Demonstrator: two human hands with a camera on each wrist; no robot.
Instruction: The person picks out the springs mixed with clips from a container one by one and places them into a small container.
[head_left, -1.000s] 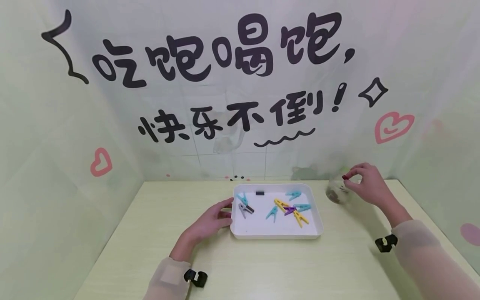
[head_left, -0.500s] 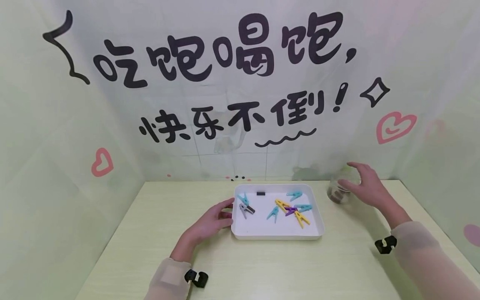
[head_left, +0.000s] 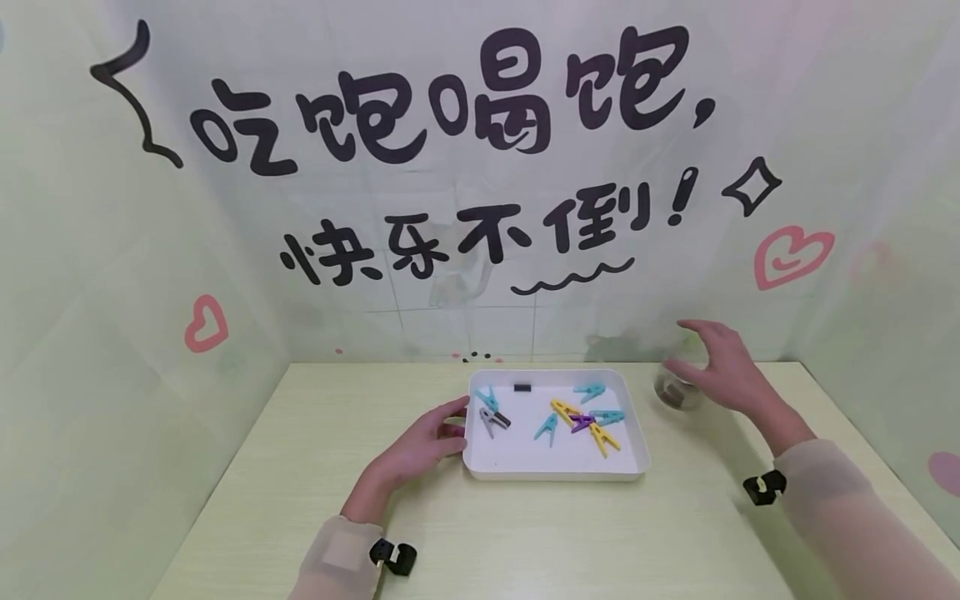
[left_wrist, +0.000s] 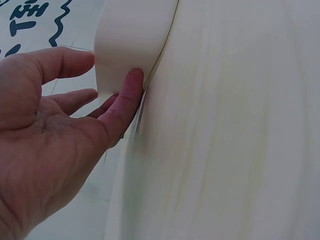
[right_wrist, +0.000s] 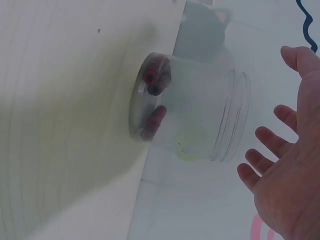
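Observation:
A white tray (head_left: pixel 555 476) lies on the table, and my left hand (head_left: pixel 420 440) touches its left wall with fingertips, as the left wrist view (left_wrist: pixel 65 125) also shows. In the tray are clothespins: light blue (head_left: pixel 548 427), yellow (head_left: pixel 604 439), purple (head_left: pixel 581 422) and grey (head_left: pixel 489 422). Two small black cylinders (head_left: pixel 522 387) lie there too. My right hand (head_left: pixel 726 367) hovers with spread fingers by the mouth of a lidless clear jar (right_wrist: pixel 195 110), holding nothing. Small dark-red cylinders (right_wrist: pixel 154 123) and a dark one rest on the jar's bottom.
The pale wood-grain table (head_left: pixel 480 533) meets a printed cloth backdrop (head_left: pixel 420 329) close behind the tray and jar. Cloth walls also stand at left and right. The jar is upright, right of the tray, near the table's back edge.
A second ago my right hand pinched a small red piece above the jar. Its fingers then spread and the piece left them. The hand has since shifted slightly left; the left hand stays put.

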